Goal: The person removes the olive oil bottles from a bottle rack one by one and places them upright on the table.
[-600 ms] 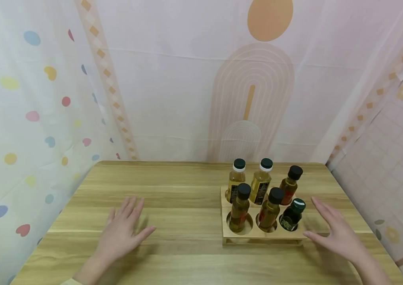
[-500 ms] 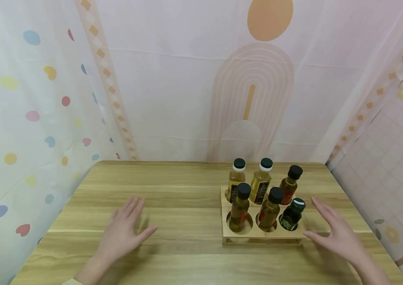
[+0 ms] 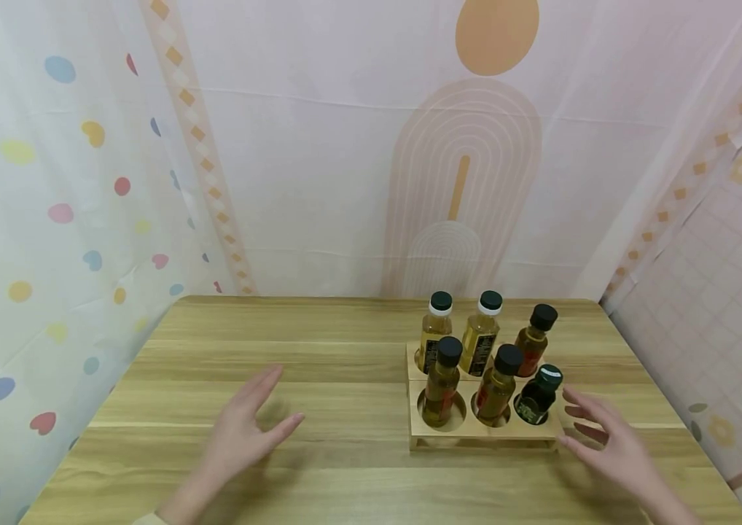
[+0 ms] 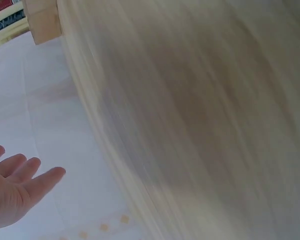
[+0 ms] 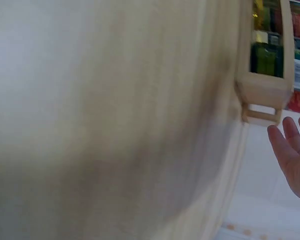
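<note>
A low wooden rack (image 3: 482, 436) stands on the right half of the wooden table (image 3: 318, 350) and holds several small oil bottles with dark caps, upright in two rows. The front right bottle (image 3: 537, 397) is dark green and short. My right hand (image 3: 600, 437) hovers just right of the rack's front corner, fingers loosely bent, holding nothing. My left hand (image 3: 249, 430) is raised edge-on over the table's middle, fingers straight, well left of the rack. The right wrist view shows the rack's end (image 5: 262, 92) and fingertips (image 5: 290, 145). The left wrist view is blurred, showing the palm (image 4: 12, 192).
Patterned curtains hang close behind the table and along both sides. The table's left edge (image 3: 115, 394) and right edge (image 3: 660, 394) are near the hands. Bare tabletop lies left of the rack.
My left hand has lifted off the table, tilted and moved right toward the rack. My right hand has shifted slightly left toward the rack's end, its fingers bending a little.
</note>
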{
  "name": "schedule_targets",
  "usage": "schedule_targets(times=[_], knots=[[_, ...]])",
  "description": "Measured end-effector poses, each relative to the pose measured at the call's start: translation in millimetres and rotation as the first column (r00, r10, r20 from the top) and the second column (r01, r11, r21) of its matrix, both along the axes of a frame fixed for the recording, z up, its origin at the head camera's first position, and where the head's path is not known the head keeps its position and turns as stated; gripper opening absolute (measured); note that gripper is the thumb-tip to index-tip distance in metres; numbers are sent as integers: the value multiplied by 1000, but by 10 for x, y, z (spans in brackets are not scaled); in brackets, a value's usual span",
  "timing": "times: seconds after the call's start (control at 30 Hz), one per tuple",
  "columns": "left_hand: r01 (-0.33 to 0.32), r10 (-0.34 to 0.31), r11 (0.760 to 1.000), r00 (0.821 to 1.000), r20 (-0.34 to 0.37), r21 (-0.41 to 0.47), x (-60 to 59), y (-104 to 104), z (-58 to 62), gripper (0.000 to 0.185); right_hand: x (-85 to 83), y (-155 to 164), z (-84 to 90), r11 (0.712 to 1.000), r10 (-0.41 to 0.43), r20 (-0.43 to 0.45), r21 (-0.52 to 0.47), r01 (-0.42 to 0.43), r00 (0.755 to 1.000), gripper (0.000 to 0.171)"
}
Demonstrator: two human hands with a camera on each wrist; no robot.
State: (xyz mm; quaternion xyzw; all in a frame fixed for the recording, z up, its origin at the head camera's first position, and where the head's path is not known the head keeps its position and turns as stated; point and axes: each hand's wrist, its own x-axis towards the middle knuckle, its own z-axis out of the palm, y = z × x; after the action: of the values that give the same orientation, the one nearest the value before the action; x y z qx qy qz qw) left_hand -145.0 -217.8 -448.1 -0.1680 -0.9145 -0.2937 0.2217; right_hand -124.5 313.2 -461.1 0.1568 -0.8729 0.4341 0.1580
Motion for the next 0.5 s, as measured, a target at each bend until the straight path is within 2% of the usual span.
schedule_targets(times=[0.23,0.37,0.5], knots=[[51,-50,988,999,-10,145,-10,178,12,70,43,-67,-57,996,-26,98,-87,34,995,58],[92,-97,970,995,13,223,-34,288,13,67,45,-88,-101,993,-32,110,-110,44,993,55],[125,-135,956,991,19,264,-67,404,2,66,45,-104,-144,991,-40,102,-126,53,994,52]])
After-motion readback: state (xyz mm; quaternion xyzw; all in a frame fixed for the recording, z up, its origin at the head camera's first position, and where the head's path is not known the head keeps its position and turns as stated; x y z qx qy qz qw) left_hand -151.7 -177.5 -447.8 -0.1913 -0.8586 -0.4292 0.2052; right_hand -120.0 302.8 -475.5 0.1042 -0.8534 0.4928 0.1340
